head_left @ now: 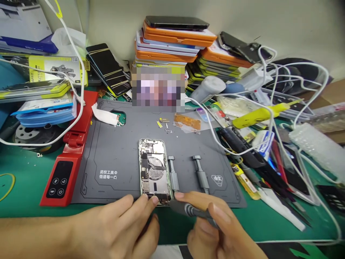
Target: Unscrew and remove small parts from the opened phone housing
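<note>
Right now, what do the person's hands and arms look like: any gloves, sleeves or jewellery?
The left hand and right hand are bare: no gloves, no rings. The left forearm shows no sleeve, watch or band. The right arm is mostly out of frame.

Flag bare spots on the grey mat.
Widest: grey mat between red button unit and opened phone. Smaller strip right of two grey screwdrivers. Crowded: tools, white cables at right; orange case stacks behind. Front: left hand on phone, right hand gripping dark grey screwdriver.
</note>
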### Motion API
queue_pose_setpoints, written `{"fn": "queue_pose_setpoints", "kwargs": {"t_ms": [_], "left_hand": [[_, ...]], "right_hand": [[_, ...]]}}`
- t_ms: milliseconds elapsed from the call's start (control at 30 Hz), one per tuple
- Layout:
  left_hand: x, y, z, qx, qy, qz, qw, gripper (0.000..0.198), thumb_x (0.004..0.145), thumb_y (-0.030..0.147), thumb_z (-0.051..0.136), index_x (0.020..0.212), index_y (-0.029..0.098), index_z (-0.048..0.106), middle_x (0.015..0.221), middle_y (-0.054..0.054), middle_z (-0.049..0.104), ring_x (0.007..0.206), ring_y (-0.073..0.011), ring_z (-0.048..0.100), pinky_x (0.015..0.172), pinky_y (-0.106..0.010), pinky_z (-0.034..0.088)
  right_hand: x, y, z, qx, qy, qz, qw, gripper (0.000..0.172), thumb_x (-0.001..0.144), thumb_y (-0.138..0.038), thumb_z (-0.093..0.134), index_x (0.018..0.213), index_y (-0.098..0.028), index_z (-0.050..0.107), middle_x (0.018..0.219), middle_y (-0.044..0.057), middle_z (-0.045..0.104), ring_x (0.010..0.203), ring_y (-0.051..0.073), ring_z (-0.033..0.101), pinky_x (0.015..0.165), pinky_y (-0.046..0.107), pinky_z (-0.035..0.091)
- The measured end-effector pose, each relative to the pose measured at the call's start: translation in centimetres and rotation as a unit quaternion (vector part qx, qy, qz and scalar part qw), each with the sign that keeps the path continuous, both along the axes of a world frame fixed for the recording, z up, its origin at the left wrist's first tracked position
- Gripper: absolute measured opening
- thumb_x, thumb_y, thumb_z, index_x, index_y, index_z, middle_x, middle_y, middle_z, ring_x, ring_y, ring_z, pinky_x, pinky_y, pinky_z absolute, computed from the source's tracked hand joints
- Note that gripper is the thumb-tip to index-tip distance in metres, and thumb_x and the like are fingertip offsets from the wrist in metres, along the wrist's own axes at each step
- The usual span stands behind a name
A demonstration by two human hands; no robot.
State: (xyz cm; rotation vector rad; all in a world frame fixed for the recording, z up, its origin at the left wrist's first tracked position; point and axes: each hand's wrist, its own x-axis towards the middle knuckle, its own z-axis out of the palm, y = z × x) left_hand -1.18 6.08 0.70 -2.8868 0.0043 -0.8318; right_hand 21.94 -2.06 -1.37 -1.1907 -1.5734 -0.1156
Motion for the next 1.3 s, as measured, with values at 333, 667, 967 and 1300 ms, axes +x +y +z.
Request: {"fn": "queue_pose_setpoints", "kwargs": {"t_ms": [333, 667, 967, 1300], "left_hand": [[0.6, 0.8, 0.4, -0.059, -0.004, 0.003, 0.998, 0.028, 0.109, 0.016, 0.055, 0.115, 0.007, 0.081, 0.116, -0.016, 0.083, 0.101, -0.0255, 0.078, 0.082, -0.036, 0.063], [1.2, 1.3, 0.2, -0.117, 0.0, 0.018, 0.993, 0.029, 0.114, 0.013, 0.048, 0.114, 0.01, 0.077, 0.114, -0.011, 0.08, 0.102, -0.022, 0.073, 0.083, -0.036, 0.057], [1.4, 0.9, -0.6, -0.15, 0.027, 0.076, 0.985, 0.023, 0.11, 0.013, 0.055, 0.125, 0.007, 0.072, 0.123, -0.011, 0.076, 0.118, -0.0279, 0.067, 0.098, -0.042, 0.051], [1.2, 1.0, -0.4, -0.149, 0.048, 0.076, 0.985, 0.023, 0.112, 0.011, 0.052, 0.126, 0.007, 0.07, 0.118, -0.01, 0.074, 0.107, -0.0256, 0.065, 0.095, -0.041, 0.048]], "right_hand": [[-0.4, 0.6, 0.7, 0.047, -0.006, 0.013, 0.999, 0.056, 0.094, 0.008, 0.065, 0.143, -0.02, 0.07, 0.106, 0.005, 0.077, 0.088, 0.02, 0.077, 0.068, 0.037, 0.067], [-0.5, 0.5, 0.8, 0.059, 0.01, 0.026, 0.998, 0.037, 0.102, -0.003, 0.065, 0.135, -0.018, 0.073, 0.101, 0.005, 0.075, 0.088, 0.02, 0.075, 0.068, 0.039, 0.071], [-1.3, 0.4, 0.9, 0.04, 0.02, -0.005, 0.999, 0.042, 0.106, -0.003, 0.059, 0.142, -0.022, 0.071, 0.105, 0.007, 0.074, 0.095, 0.022, 0.076, 0.073, 0.042, 0.07], [-0.9, 0.4, 0.5, 0.014, -0.008, 0.035, 0.999, 0.042, 0.101, 0.001, 0.057, 0.139, -0.015, 0.065, 0.111, 0.01, 0.076, 0.1, 0.025, 0.077, 0.078, 0.044, 0.067]]}}
